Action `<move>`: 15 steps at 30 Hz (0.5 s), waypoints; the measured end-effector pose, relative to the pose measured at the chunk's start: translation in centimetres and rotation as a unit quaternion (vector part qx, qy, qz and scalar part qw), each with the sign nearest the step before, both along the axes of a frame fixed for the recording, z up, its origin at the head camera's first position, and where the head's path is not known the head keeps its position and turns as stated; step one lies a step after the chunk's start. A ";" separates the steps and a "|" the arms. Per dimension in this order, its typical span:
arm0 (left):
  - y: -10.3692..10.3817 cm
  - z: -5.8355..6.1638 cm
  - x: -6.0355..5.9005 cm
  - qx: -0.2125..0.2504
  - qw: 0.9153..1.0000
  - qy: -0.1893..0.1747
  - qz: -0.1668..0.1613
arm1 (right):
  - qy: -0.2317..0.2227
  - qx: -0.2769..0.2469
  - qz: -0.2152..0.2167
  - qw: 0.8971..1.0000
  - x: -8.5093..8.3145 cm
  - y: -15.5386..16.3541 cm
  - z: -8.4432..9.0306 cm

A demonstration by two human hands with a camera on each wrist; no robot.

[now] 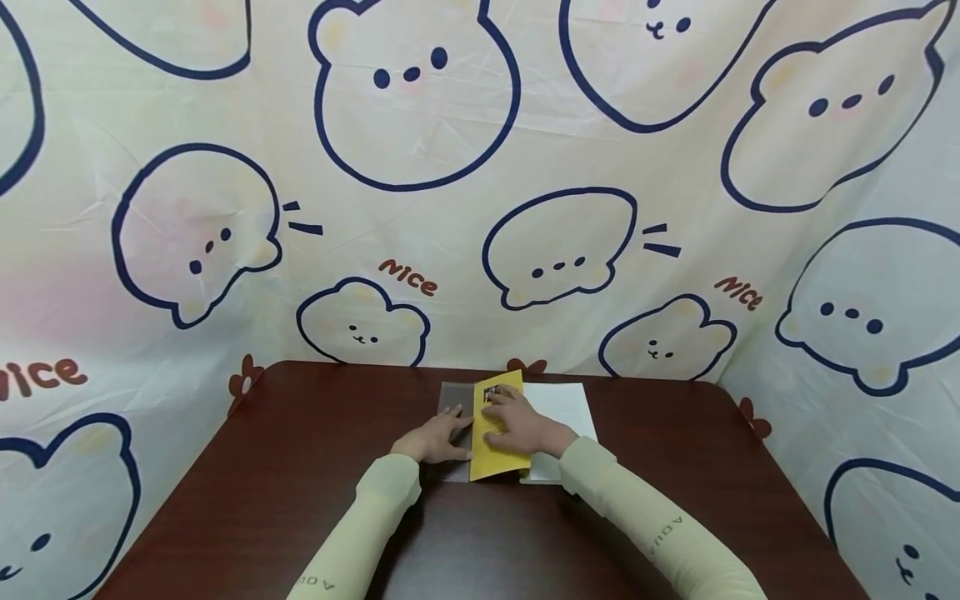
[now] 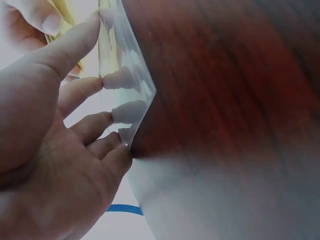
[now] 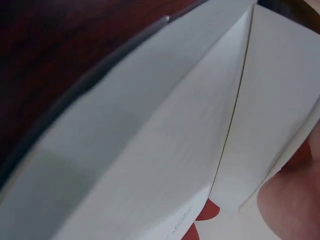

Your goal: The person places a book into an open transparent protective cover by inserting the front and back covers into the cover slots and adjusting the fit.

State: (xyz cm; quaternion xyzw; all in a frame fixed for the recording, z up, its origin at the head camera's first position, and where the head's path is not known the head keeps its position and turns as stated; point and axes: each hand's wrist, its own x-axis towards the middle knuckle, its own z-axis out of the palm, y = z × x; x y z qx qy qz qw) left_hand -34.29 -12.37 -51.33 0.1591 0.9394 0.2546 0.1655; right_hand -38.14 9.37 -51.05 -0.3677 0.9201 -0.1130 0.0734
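A booklet lies near the table's far side in the head view, with a yellow cover [image 1: 495, 462] raised at an angle and white pages [image 1: 577, 404] to its right. Clear plastic film [image 1: 456, 398] extends from the cover's left side. My left hand [image 1: 435, 438] rests on this film with fingers extended; the left wrist view shows its fingertips against the clear film [image 2: 142, 87]. Spread across the yellow cover, my right hand [image 1: 517, 423] presses with fingers and thumb apart. The right wrist view shows parted white pages [image 3: 165, 130], while most of that hand is hidden.
A dark brown wooden table [image 1: 300, 467] carries the booklet. Patterned cloth [image 1: 450, 225] with bear outlines hangs behind the table and along both sides.
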 end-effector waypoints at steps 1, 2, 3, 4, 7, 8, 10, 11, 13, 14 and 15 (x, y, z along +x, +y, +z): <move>0.0 0.0 0.0 0.002 1.000 0.001 0.001 | 0.001 -0.012 -0.003 1.000 0.0 0.1 0.1; 0.0 0.0 -0.1 0.002 1.000 0.002 0.001 | 0.000 -0.022 -0.006 1.000 0.0 0.2 0.1; 0.0 0.1 -0.1 0.002 1.000 0.003 0.001 | 0.000 -0.031 -0.010 0.999 0.1 0.4 0.2; 0.0 0.1 -0.1 0.002 1.000 0.003 0.001 | -0.005 -0.040 -0.016 0.999 0.1 0.6 0.3; 0.1 0.0 -0.1 0.000 1.000 0.004 0.000 | -0.020 -0.066 -0.044 0.997 0.1 1.5 0.6; 0.1 0.0 -0.1 0.000 1.000 0.004 0.000 | -0.026 -0.073 -0.055 0.995 0.1 1.9 0.8; 0.2 -0.1 -0.1 0.000 1.000 0.004 0.003 | -0.043 -0.085 -0.078 0.992 0.2 2.7 1.1; 0.2 -0.1 -0.1 -0.001 1.000 0.004 0.004 | -0.051 -0.088 -0.085 0.991 0.3 3.1 1.3; 0.3 -0.2 -0.1 -0.004 1.000 0.003 0.010 | -0.073 -0.091 -0.095 0.989 0.4 3.8 1.6; 0.4 -0.1 0.0 -0.006 1.000 0.003 0.013 | -0.085 -0.093 -0.098 0.987 0.5 4.1 1.9; 0.4 -0.1 0.0 -0.008 1.000 0.002 0.016 | -0.099 -0.097 -0.100 0.985 0.5 4.4 2.0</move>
